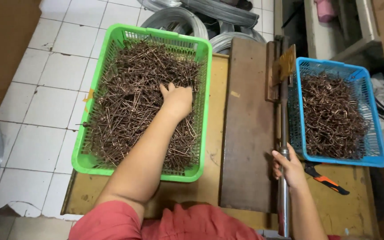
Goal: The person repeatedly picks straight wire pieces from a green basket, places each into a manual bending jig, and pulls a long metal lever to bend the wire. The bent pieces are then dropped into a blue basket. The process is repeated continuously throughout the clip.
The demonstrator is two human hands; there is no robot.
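Left hand [177,100] digs, fingers buried, into wire pieces [130,102] in the green basket [87,162]; right hand [290,168] grips the lever [283,133] beside the blue basket [378,146].

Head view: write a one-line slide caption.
Left hand digs into copper wire pieces in a green basket; right hand grips a metal lever beside a blue basket.

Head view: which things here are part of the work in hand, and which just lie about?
In use: left hand in green basket of wire pieces; right hand on metal lever; wooden board; blue basket.
Lying about: orange-handled cutter; wire coils.
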